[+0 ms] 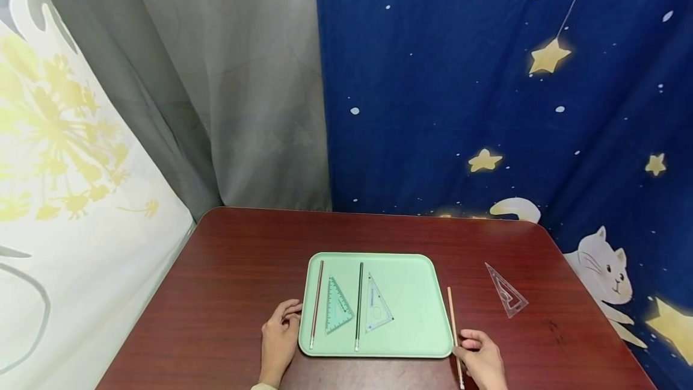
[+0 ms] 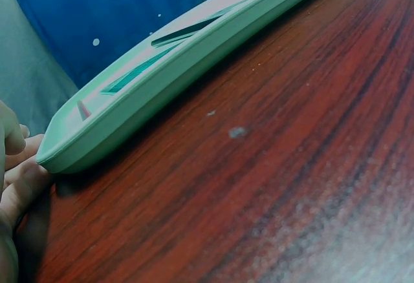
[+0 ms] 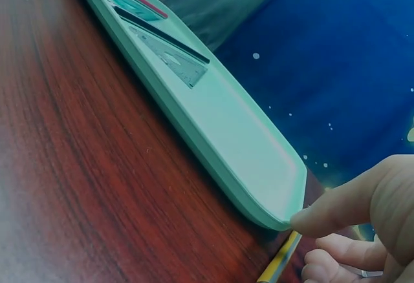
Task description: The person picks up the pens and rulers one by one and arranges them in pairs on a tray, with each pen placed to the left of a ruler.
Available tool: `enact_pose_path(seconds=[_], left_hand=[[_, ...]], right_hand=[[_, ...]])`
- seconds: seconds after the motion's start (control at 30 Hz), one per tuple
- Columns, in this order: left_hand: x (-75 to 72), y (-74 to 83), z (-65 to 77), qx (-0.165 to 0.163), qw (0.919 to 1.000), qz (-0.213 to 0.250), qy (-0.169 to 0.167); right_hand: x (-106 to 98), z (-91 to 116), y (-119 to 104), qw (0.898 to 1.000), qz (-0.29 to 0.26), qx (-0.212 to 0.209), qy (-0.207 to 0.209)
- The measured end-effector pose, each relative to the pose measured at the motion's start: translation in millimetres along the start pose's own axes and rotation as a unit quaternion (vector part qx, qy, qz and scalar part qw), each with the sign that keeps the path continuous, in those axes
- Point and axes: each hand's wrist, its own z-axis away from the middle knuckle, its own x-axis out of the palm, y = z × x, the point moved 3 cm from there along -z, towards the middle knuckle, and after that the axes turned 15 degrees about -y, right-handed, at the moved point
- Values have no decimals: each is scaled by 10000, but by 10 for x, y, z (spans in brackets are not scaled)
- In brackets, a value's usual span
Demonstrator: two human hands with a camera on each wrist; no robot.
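Yellow pencil (image 3: pixel 281 257) shows in head and right wrist views only.

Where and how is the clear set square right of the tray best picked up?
Probably by its broad near end, the right hand coming from the near side and pinching opposite edges. The clear set square lies flat on the table, narrow tip pointing away, wide end on the person's side.

The head view is evenly lit, the 2 wrist views dimmer, glare paling the tabletop (image 2: pixel 259 179).
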Motion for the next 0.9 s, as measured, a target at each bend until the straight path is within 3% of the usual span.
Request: enact_pose_path(seconds=[0.4, 0.67, 0.9], left_hand=[[-14, 16, 6, 67, 10000, -44, 51], [-11, 20, 11, 54, 10000, -20, 34], [-18, 31, 16, 3, 10000, -29, -10]], right_hand=[[27, 64, 20, 9995, 264, 74, -158], [24, 71, 0, 9932, 1144, 222, -51], [58, 110, -43, 9868, 1606, 22, 192]])
